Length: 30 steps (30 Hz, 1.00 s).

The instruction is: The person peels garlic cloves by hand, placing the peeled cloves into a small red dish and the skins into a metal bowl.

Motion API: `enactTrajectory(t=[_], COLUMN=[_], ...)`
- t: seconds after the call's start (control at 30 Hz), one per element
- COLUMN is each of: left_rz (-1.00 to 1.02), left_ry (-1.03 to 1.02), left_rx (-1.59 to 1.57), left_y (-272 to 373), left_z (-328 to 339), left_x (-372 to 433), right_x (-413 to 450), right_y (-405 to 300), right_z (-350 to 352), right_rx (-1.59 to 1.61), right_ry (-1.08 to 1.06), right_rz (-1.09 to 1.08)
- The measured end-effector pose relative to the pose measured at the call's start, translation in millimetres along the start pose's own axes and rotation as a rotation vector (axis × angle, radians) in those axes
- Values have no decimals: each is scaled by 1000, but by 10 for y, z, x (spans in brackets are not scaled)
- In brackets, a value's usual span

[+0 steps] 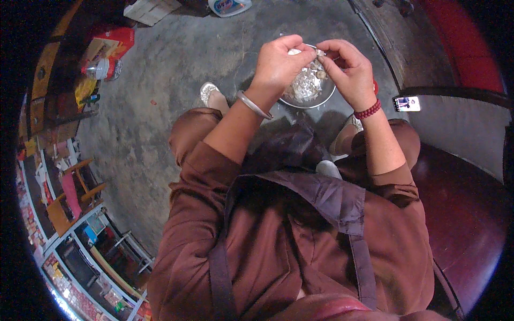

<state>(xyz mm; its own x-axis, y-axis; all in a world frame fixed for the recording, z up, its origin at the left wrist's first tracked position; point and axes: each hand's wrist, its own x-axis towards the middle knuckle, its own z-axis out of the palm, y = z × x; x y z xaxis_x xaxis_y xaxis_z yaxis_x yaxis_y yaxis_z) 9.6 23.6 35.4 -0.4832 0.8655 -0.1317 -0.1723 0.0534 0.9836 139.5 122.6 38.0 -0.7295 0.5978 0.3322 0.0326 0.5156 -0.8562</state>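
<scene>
My left hand point(279, 64) and my right hand point(348, 70) meet over a round metal bowl point(311, 107) on the floor. A small pale piece, apparently a garlic clove point(320, 53), is pinched between the right thumb and forefinger. The left thumb and fingertips press together against its near side. Papery white skins point(303, 86) fill much of the bowl, and a few brownish cloves point(321, 74) lie at its right side. Something white and smooth point(294, 51) shows behind the left fingers; I cannot tell whether it is held or in the bowl.
The bowl stands between my shoes point(209, 93) on a grey concrete floor point(148, 92). A lit phone point(407, 104) leans at the right. A clear jar point(103, 69), a red box point(114, 42) and shelving point(76, 236) line the left. A detergent bottle point(229, 6) stands at the far edge.
</scene>
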Motion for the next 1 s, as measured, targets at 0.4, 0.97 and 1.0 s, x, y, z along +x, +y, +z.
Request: enactTrajectory(t=[0.4,0.97,1.0], left_rz=[-21,-77,-96], left_ry=[24,30,21], left_rx=[-19,-212,-232], left_y=[-68,-17,-28], left_z=[-13,-22,-35], left_x=[16,4,13], right_x=[-26,-13,-13], right_y=[-17,13,16], right_z=[0,-9,-6], right_rx=[-91,533,532], right_ry=[-17,-96,-96], right_rz=[-120,336,335])
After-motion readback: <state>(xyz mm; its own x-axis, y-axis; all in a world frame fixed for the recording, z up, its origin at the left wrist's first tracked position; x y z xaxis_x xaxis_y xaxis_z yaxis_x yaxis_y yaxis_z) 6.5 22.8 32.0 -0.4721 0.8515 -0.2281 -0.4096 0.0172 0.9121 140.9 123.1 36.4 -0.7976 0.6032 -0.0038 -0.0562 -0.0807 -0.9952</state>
